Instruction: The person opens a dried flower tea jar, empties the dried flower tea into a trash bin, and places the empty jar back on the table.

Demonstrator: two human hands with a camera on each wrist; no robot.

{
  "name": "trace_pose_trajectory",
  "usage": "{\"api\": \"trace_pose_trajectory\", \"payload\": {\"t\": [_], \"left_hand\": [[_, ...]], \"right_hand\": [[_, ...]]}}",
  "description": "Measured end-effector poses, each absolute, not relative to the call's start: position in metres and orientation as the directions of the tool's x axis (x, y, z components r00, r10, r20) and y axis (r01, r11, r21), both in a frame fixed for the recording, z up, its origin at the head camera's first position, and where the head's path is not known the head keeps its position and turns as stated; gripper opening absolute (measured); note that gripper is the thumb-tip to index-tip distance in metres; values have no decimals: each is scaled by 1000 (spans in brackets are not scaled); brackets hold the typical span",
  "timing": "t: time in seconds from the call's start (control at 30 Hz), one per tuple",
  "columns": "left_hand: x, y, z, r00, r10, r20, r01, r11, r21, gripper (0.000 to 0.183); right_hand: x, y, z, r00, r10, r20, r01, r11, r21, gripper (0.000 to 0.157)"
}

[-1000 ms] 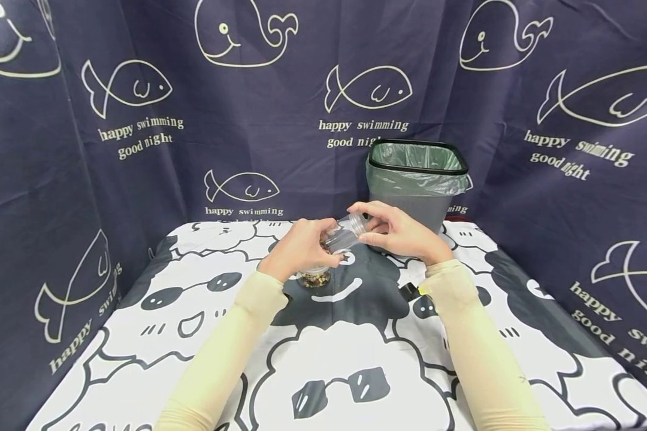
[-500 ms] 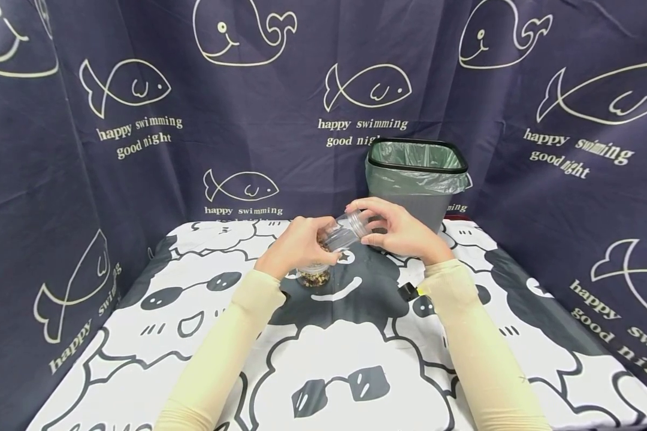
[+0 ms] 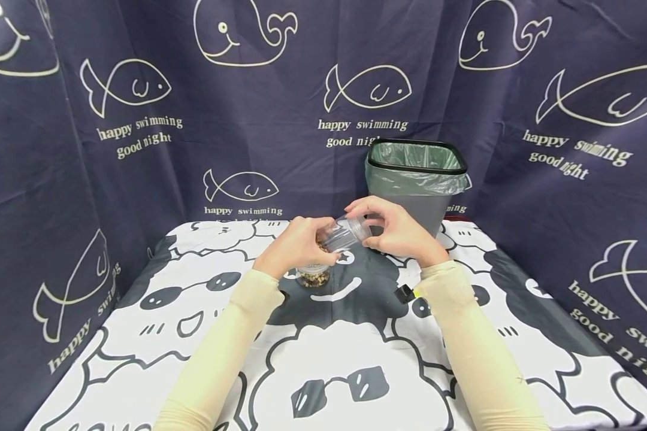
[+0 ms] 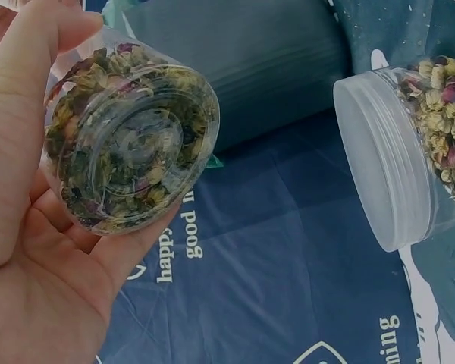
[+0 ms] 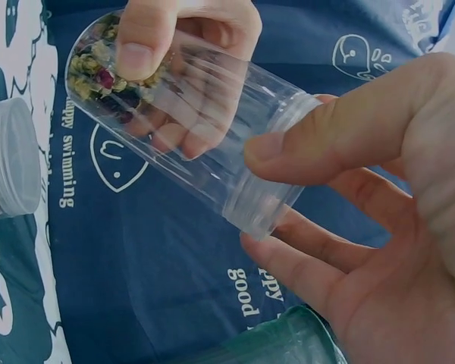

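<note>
A clear plastic jar [image 3: 341,237] is held tilted above the table, its screw lid [image 5: 259,201] pointing up and to the right. Dried flower buds in yellow, green and dark pink lie toward its bottom, as the left wrist view shows. My left hand [image 3: 298,244] grips the jar's lower body, thumb on one side and fingers around the other. On the lid end, my right hand [image 3: 401,230] holds the clear lid between thumb and fingers. Beneath the left hand a second lidded jar [image 3: 313,278] of dried flowers stands upright on the table.
A grey bin [image 3: 435,206] with a black rim and green liner stands at the back right, just behind the right hand. A small black block [image 3: 404,294] shows at the right wrist. The cloth [image 3: 334,347] has cartoon sheep; dark fish-print curtains [image 3: 280,120] surround the table.
My right hand's fingers have shifted slightly around the lid, and that wrist has moved a little. The left hand and jar stay almost in place; the standing jar has not moved.
</note>
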State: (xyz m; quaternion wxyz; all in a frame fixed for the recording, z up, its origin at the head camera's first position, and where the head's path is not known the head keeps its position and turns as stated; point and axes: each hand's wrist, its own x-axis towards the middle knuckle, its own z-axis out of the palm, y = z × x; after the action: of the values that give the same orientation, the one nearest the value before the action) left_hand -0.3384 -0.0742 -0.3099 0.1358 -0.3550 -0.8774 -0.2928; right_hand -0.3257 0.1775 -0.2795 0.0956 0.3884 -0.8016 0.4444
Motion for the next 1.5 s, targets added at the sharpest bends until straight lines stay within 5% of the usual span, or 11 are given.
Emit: {"api": "trace_pose_trajectory", "payload": {"t": [0.3,0.47,0.7,1.1,1.5], "left_hand": [[-338,-72,-310,-715,555,425,699,565,438,28],[-337,-72,-310,-715,556,424,699,557,448,28],[-333,-72,-307,-703,541,462,710,563,423,31],[-330,-72,-304,-701,534,473,712,558,426,31],[-331,-71,-305,-705,538,461,708,567,420,32]], "right_hand": [[-323,179,-277,-666,-565,486,-725,339,-599,54],[-324,181,-275,-666,-575,475,-721,333,-608,38],[-324,180,-272,-755,-448,479,-654,449,-609,32],[-320,175,-272,-890,-342,302,-454,598,-660,44],[-321,174,-270,-910,-328,252,-413,685,-600,44]]}}
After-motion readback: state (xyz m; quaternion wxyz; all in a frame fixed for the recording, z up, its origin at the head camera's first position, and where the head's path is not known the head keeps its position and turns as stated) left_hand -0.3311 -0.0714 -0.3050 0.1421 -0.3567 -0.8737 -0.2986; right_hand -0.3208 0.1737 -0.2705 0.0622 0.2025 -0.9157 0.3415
